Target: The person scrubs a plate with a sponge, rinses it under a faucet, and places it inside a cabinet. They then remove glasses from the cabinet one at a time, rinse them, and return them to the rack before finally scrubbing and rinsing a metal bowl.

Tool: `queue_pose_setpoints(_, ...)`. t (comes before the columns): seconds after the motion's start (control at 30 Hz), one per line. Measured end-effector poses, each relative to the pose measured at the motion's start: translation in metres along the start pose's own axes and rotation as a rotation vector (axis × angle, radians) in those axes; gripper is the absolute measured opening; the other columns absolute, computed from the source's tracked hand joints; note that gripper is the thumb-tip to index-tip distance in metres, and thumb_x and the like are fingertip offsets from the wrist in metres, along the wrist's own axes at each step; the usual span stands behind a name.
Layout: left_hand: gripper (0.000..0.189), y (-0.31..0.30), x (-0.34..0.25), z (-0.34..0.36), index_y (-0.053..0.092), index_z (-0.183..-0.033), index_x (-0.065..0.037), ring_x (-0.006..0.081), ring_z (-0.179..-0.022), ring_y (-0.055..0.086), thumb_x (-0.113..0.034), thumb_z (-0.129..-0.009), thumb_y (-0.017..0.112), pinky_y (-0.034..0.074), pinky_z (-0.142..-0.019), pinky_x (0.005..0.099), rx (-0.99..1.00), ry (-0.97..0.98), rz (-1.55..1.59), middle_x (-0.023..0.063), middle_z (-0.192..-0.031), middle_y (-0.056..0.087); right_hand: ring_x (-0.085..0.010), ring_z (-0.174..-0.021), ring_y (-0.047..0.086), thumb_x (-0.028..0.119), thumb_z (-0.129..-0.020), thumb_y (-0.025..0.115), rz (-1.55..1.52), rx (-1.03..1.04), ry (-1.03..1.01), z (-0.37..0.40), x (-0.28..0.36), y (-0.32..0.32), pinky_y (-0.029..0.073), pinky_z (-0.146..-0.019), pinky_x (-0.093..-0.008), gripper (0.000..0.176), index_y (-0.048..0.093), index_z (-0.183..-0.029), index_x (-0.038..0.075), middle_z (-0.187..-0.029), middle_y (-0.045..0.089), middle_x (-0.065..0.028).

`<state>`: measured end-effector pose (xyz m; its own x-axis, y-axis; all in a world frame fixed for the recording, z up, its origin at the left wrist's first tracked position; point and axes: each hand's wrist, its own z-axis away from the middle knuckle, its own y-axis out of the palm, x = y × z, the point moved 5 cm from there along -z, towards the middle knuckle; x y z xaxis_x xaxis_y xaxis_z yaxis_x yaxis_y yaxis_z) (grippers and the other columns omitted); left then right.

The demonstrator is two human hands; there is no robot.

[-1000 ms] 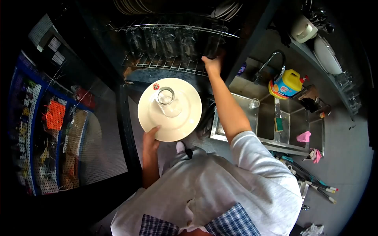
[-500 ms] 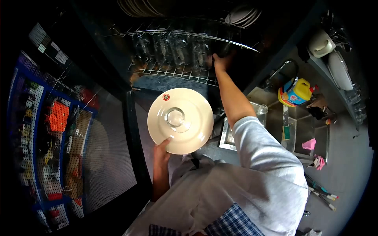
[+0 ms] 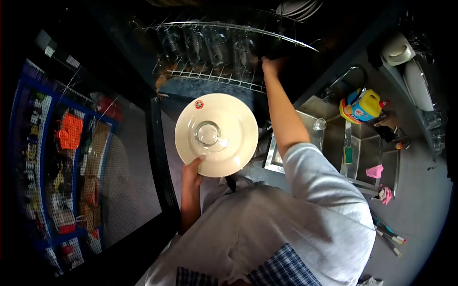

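My left hand grips a cream plate at its near edge, thumb on top of the rim. On the plate, left of its middle, stands a clear glass, seen from above. A round red sticker marks the plate's far rim. My right hand reaches into the dark cabinet at the right end of a row of clear glasses on a wire rack. Shadow hides its fingers, so whether it holds anything does not show.
More plates stand on the upper rack. A mesh door hangs open at left. To the right, a steel sink has a yellow bottle, a sponge and a glass about it.
The plate with the glass has shifted slightly up and left in view, along with my left hand. My right hand has moved a little within the cabinet and sits deeper in shadow.
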<state>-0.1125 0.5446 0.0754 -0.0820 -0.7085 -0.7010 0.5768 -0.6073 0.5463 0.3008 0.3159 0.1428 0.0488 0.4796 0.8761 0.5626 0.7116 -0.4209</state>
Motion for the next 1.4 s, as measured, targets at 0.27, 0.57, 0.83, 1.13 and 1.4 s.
queue_pose_setpoints(0.27, 0.047, 0.013, -0.001, -0.003, 0.050, -0.127, 0.002, 0.0266, -0.104, 0.061, 0.007, -0.081, 0.059, 0.052, -0.087, 0.0363, -0.029, -0.017, -0.004, 0.0142, -0.118, 0.060, -0.0174, -0.100, 0.059, 0.015, -0.074, 0.075, -0.577, 0.824, -0.488, 0.185, 0.080, -0.151, 0.047, -0.086, -0.0305, 0.038, 0.061, -0.108, 0.003, -0.109, 0.063, -0.0100)
queue_pose_setpoints(0.57, 0.049, 0.040, -0.004, -0.002, 0.047, -0.128, 0.002, 0.0274, -0.104, 0.061, 0.007, -0.081, 0.059, 0.052, -0.087, 0.0370, 0.100, 0.019, 0.002, 0.0149, -0.120, 0.059, -0.0244, -0.111, 0.058, 0.020, -0.058, 0.087, -0.456, 1.032, -0.553, 0.244, 0.086, -0.135, 0.044, -0.097, -0.0348, 0.081, 0.048, -0.126, 0.001, -0.116, 0.060, -0.0131)
queue_pose_setpoints(0.83, 0.050, 0.024, -0.006, -0.002, 0.046, -0.129, 0.003, 0.0281, -0.105, 0.060, 0.007, -0.081, 0.059, 0.052, -0.086, 0.0375, 0.084, 0.047, -0.048, 0.0161, -0.119, 0.058, -0.0206, -0.090, 0.064, 0.015, -0.057, 0.082, -0.543, 0.447, -0.363, 0.145, 0.111, -0.151, 0.050, -0.079, -0.0321, 0.060, 0.053, -0.108, 0.000, -0.098, 0.065, -0.0132)
queue_pose_setpoints(1.13, 0.054, -0.012, 0.007, 0.000, 0.040, -0.133, 0.006, 0.0309, -0.106, 0.059, 0.006, -0.082, 0.057, 0.050, -0.090, 0.0402, 0.025, 0.061, -0.042, 0.0186, -0.121, 0.056, -0.0298, -0.098, 0.061, 0.022, -0.061, 0.084, -0.281, 0.069, -0.255, 0.080, 0.065, -0.108, 0.046, -0.088, -0.0366, 0.067, 0.051, -0.114, -0.002, -0.104, 0.062, -0.0186)
queue_pose_setpoints(1.4, 0.053, -0.003, -0.014, 0.018, 0.043, -0.131, 0.005, 0.0284, -0.107, 0.060, 0.010, -0.080, 0.058, 0.050, -0.089, 0.0374, -0.008, 0.108, 0.003, 0.0167, -0.120, 0.058, -0.0263, -0.103, 0.056, 0.018, -0.061, 0.084, -0.305, 0.159, -0.183, 0.031, -0.003, -0.033, 0.044, -0.090, -0.0354, 0.068, 0.047, -0.115, -0.002, -0.112, 0.058, -0.0158)
